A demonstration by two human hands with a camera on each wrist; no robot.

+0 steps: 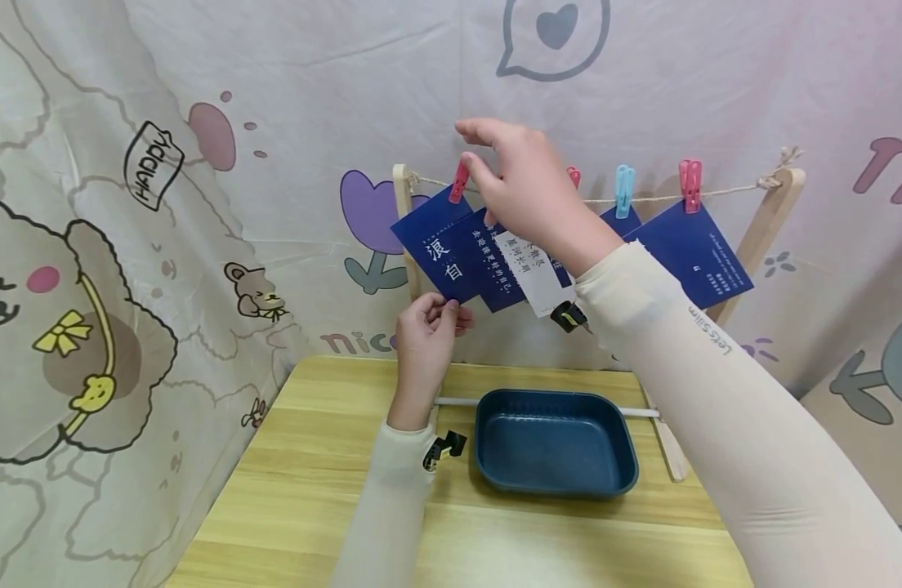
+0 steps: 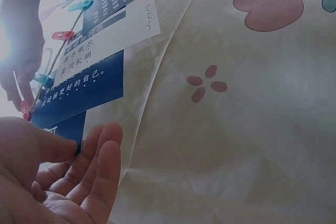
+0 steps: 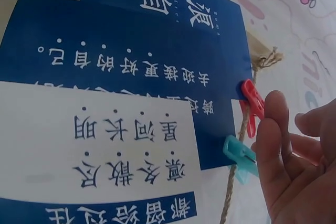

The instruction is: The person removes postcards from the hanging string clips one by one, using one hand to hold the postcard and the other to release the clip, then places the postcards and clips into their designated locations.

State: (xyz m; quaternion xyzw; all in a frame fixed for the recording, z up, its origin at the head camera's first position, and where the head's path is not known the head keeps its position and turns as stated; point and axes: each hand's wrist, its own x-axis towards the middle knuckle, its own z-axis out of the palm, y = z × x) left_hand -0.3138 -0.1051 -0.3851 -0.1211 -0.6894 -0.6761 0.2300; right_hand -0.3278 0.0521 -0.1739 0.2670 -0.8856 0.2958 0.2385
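Several printed cards hang from a twine line [image 1: 660, 199] by small plastic clothespins. The leftmost blue card [image 1: 420, 231] is clipped by a red clothespin [image 1: 458, 184]. My left hand [image 1: 426, 341] pinches this card's lower corner between thumb and fingers. Up at the line, my right hand [image 1: 530, 184] is beside the red clothespin, thumb and fingers apart. In the right wrist view those fingertips are right at the red clothespin [image 3: 253, 100], with a teal clothespin [image 3: 239, 153] just below. Another blue card [image 1: 495, 282] and a white card [image 1: 533, 292] overlap to the right, partly behind my right hand.
A dark blue tray [image 1: 554, 482] stands on the wooden table [image 1: 274, 490] below the cards. Wooden posts [image 1: 770, 220] hold the twine at both ends. Farther right hang a blue clothespin [image 1: 624, 192] and another blue card [image 1: 701, 253]. A patterned cloth [image 1: 311, 98] is behind everything.
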